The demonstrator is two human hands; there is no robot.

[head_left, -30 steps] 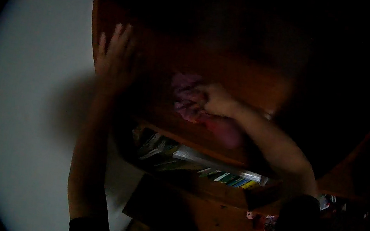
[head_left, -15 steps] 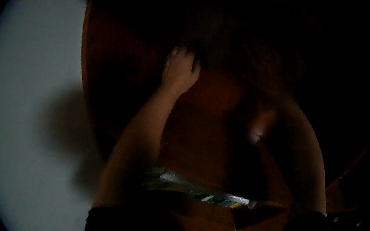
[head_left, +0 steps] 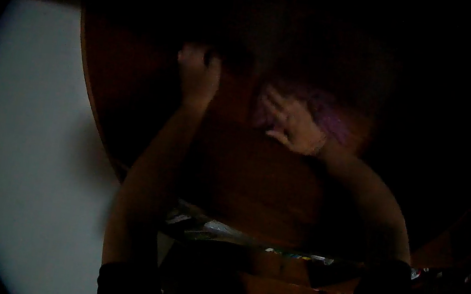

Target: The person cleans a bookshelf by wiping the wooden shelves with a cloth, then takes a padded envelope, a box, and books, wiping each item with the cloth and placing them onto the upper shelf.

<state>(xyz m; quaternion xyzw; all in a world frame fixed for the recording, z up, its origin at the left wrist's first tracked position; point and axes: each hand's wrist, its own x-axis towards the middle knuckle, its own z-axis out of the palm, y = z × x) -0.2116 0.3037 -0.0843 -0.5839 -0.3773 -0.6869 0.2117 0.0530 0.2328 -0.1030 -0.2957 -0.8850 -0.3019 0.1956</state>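
Fingers of the right hand (head_left: 296, 128) lie slightly spread on a purple cloth (head_left: 334, 120) atop the dark worktop (head_left: 245, 165); the cloth's uncovered edge could bunch under uneven pressure. The left hand (head_left: 199, 76) looks curled (whether around anything, I cannot tell).

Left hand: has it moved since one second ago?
Yes: the left hand has moved rightward in the view, farther in from the desk's left edge.
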